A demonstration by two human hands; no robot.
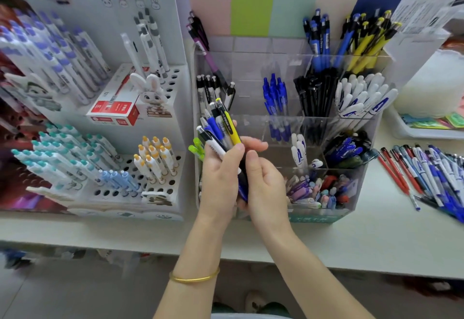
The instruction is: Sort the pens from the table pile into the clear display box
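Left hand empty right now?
No, the left hand grips a bundle of pens before the clear display box, the right hand holding it too.

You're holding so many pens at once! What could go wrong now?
The bundle of pens fans out loosely between the left hand and right hand, so one might slip and drop into a wrong compartment of the clear display box. The yellow pen probably belongs with the yellow pens at the back right; reaching there could knock the white pens standing in front.
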